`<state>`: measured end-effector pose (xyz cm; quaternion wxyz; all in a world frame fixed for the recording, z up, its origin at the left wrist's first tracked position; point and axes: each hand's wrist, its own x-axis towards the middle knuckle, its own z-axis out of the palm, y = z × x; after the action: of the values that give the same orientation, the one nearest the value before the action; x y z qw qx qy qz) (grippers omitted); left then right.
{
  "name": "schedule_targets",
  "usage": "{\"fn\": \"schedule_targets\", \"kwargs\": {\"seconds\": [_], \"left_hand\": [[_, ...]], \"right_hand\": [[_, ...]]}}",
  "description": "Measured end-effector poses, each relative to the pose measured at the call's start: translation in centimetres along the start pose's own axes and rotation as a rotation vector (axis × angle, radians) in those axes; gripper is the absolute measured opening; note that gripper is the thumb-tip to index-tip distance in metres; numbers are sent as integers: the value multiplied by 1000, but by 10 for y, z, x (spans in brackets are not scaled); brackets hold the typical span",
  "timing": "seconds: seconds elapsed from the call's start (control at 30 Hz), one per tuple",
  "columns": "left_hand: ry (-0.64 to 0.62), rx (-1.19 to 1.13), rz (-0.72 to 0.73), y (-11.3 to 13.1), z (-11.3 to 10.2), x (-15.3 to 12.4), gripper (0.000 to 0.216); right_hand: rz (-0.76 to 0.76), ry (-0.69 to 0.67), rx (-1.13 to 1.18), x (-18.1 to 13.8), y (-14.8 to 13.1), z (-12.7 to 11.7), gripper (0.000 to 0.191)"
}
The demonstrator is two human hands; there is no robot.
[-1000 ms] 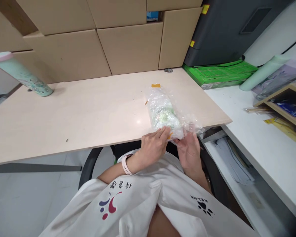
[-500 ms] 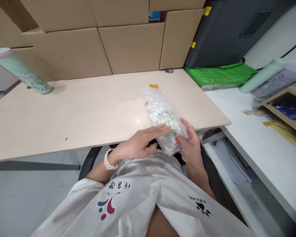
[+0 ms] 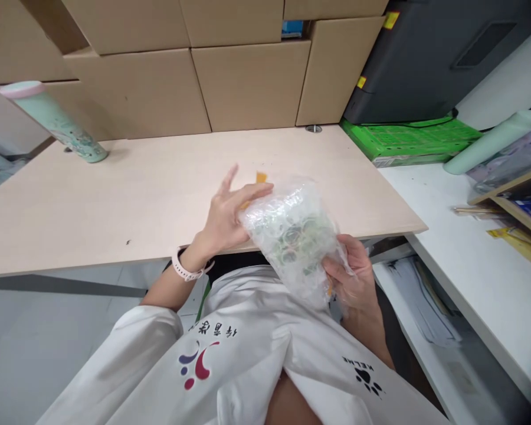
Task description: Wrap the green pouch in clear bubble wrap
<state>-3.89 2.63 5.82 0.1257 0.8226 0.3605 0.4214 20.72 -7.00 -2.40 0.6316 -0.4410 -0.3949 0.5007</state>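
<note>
Cardboard boxes [image 3: 252, 88] line the far edge of the bench [image 3: 159, 206]; above its near edge, the bubble-wrap packet [image 3: 287, 203] is tilted, green contents [image 3: 292, 239] still inside; the right hand [image 3: 356, 271] has its grip closed on it; the left hand [image 3: 223, 215] touches it, grip unclear.

Over the near edge of the desk [image 3: 168, 200], the right hand [image 3: 356, 274] pinches a bag [image 3: 294, 227] at four o'clock, thumb on top. The left hand [image 3: 225, 218] touches its ten o'clock corner, one finger raised. Green shows through. From the bag, a bottle [image 3: 68, 130] stands at ten o'clock, cartons [image 3: 252, 85] at eleven, a green box [image 3: 413, 141] at two, papers [image 3: 425, 301] at four.
</note>
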Motion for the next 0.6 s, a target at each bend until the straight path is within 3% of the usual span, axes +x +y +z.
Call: {"fn": "schedule_targets", "kwargs": {"seconds": [0.13,0.27,0.33,0.4,0.5,0.6], "left_hand": [[12,-489,-197,18,13,-12,51],[-116,-689,-317,35,28,-20,70],[-80,-724,-345,42,40,-25,85],[39,-765,-390,45,54,-30,101],[158,-889,-579,40,69,-32,89],[129,-1030,-745,24,71,-27,70]], "right_hand": [[-45,49,81,-7,-3,8,37],[-89,181,34,-9,-12,20,44],[-96,222,-28,-9,-14,30,51],[-131,217,-119,-10,-13,40,54],[-270,144,-339,-7,-12,49,48],[-442,54,-640,5,-16,51,50]]}}
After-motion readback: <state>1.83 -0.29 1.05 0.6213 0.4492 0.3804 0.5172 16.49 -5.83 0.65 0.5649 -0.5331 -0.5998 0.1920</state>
